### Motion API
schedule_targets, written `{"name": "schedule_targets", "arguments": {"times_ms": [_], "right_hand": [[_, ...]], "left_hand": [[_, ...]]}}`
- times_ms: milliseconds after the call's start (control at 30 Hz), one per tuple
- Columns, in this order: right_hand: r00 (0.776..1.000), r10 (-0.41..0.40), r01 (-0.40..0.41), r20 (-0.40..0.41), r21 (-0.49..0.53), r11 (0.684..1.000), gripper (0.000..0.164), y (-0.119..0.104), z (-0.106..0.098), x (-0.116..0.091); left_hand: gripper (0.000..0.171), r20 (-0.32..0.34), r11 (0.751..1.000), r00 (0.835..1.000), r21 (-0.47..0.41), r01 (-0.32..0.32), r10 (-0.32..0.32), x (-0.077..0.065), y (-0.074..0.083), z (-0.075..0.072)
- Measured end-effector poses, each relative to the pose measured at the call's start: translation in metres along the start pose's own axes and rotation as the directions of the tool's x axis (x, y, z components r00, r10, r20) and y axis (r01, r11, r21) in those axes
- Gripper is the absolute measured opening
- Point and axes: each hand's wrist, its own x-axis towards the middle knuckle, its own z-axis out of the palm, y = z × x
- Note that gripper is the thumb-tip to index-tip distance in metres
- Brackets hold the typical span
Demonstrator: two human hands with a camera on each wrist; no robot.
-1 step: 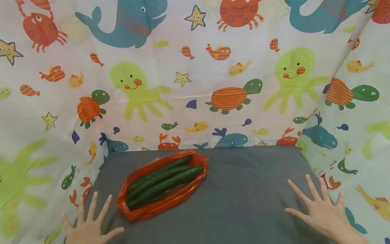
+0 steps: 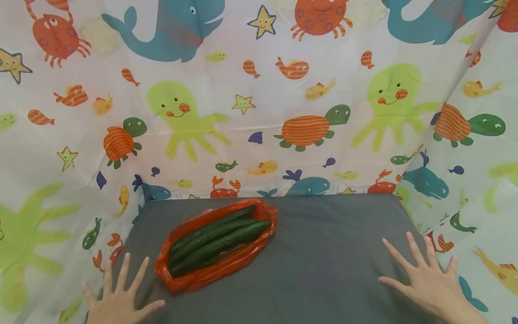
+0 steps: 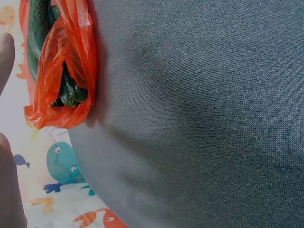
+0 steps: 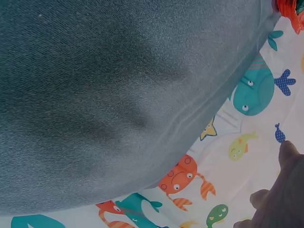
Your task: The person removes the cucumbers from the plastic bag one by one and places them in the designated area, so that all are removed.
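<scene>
Several dark green cucumbers (image 2: 218,240) lie side by side in an orange plastic bag (image 2: 238,268), its mouth spread wide, on the left half of a grey table. In the left wrist view the bag (image 3: 88,57) shows at the upper left, with cucumber ends (image 3: 71,92) visible through a gap in the plastic. My left hand (image 2: 115,299) is held with fingers spread at the left, just short of the bag's near end. Far off to the right, my right hand (image 2: 429,283) has its fingers fanned out too. Neither hand holds anything.
The grey cloth-covered table (image 2: 323,252) reaches back to a white curtain (image 2: 259,148) printed with sea animals, which also hangs along both sides. In the right wrist view the table's curved edge (image 4: 190,142) runs beside the curtain.
</scene>
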Motion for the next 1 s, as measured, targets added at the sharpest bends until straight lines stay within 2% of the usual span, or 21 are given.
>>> {"name": "schedule_targets", "arguments": {"times_ms": [233, 367, 500, 600, 733, 833, 933, 1000], "right_hand": [[1.000, -0.027, 0.028, -0.015, 0.015, 1.000, 0.099, -0.004, -0.005, 0.005], [0.998, -0.051, 0.052, -0.024, 0.013, 0.999, 0.100, -0.011, -0.009, 0.012], [0.998, -0.067, 0.067, -0.003, 0.094, 0.993, 0.103, -0.016, -0.012, 0.021], [0.997, -0.075, 0.073, 0.001, 0.181, 0.981, 0.106, -0.018, -0.013, 0.026], [0.996, -0.083, 0.086, -0.023, 0.228, 0.970, 0.113, -0.018, -0.014, 0.033], [0.992, -0.105, 0.119, -0.069, 0.260, 0.958, 0.116, -0.021, -0.016, 0.038], [0.985, -0.136, 0.163, -0.107, 0.308, 0.937, 0.109, -0.029, -0.018, 0.041], [0.978, -0.158, 0.195, -0.137, 0.327, 0.925, 0.102, -0.037, -0.019, 0.044]], "left_hand": [[0.119, 0.002, 0.999, 1.000, -0.029, -0.017, 0.017, 0.010, -0.001, -0.008], [0.116, 0.041, 0.994, 0.999, -0.107, -0.016, 0.021, 0.020, -0.002, -0.011], [0.114, 0.074, 0.982, 0.997, -0.187, -0.005, 0.020, 0.031, -0.001, -0.011], [0.112, 0.112, 0.960, 0.994, -0.278, 0.011, 0.021, 0.039, 0.002, -0.012], [0.109, 0.172, 0.908, 0.985, -0.418, 0.040, 0.035, 0.047, 0.008, -0.012], [0.106, 0.173, 0.904, 0.984, -0.427, 0.029, 0.051, 0.050, 0.014, -0.011], [0.100, 0.140, 0.920, 0.988, -0.393, 0.001, 0.059, 0.052, 0.019, -0.011], [0.097, 0.141, 0.915, 0.989, -0.404, 0.010, 0.051, 0.055, 0.021, -0.012]]}}
